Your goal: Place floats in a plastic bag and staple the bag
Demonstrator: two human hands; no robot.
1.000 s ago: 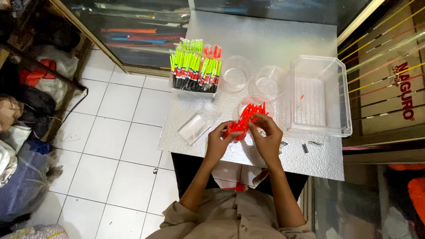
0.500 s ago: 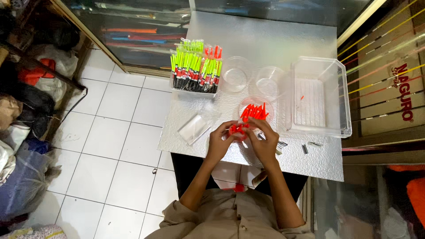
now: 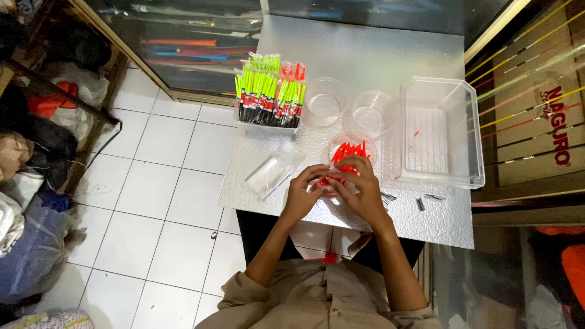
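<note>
- Both hands, left hand [image 3: 303,194] and right hand [image 3: 361,190], have come close together, fingers pinched on small red pieces [image 3: 329,181].
- One bowl of red pieces [image 3: 351,150] sits just past the fingers.
- Fewer red pieces show above the hands than a second ago.

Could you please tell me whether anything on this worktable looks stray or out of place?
One small red piece lies alone in the clear plastic tray, apart from the red pieces in the round cup. A few small grey bits lie loose near the right hand.
</note>
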